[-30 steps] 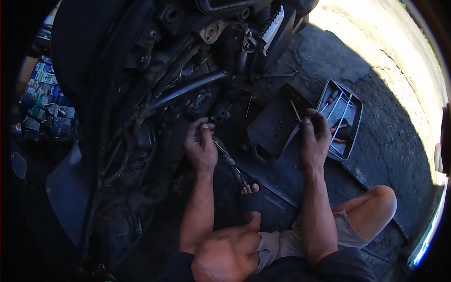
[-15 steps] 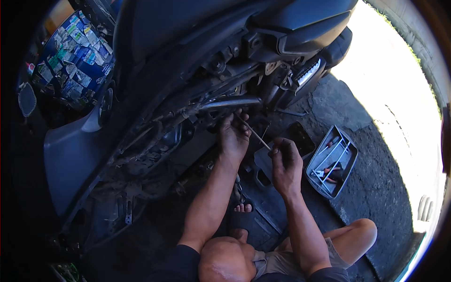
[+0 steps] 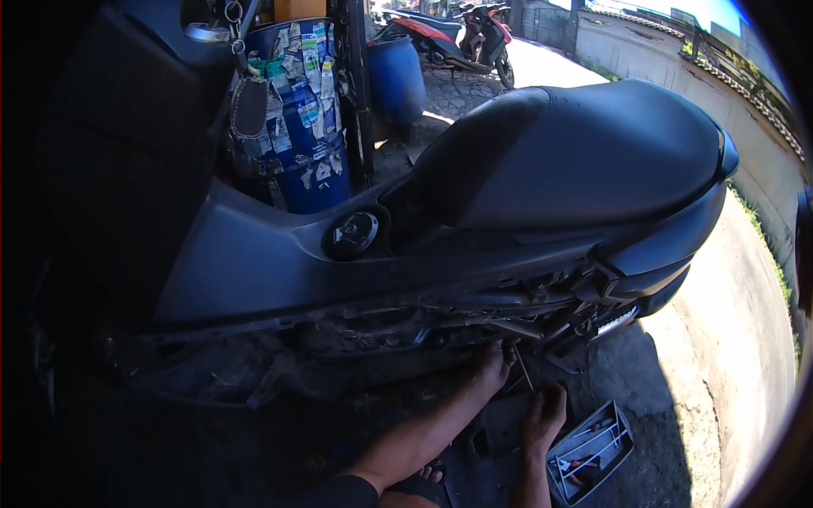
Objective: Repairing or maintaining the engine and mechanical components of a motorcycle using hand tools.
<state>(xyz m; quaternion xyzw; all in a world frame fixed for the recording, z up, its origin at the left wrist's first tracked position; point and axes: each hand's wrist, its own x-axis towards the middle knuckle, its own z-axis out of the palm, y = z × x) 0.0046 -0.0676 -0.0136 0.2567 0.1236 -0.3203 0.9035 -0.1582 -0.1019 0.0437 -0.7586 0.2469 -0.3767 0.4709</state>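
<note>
A dark step-through scooter (image 3: 584, 161) fills the middle of the view, its lower side exposed with bare frame tubes and engine parts. Under that side, my left hand (image 3: 494, 367) is closed around the upper end of a thin pale rod (image 3: 525, 371). My right hand (image 3: 544, 413) is closed on the rod's lower end, nearer to me. Shadow and my fingers hide both ends of the rod, so what its tip touches cannot be made out.
A grey tray (image 3: 622, 455) with hand tools lies right of my right hand. Behind the scooter stand a blue drum (image 3: 318, 182) with torn labels and a smaller blue barrel (image 3: 396, 80). Farther back is a red and black motorbike (image 3: 474, 42); a wall (image 3: 635, 51) runs along the right.
The view has tilted up, bringing in the seat, barrels and parked motorbike. Both hands now appear lower in the picture, still at the rod beneath the scooter's side.
</note>
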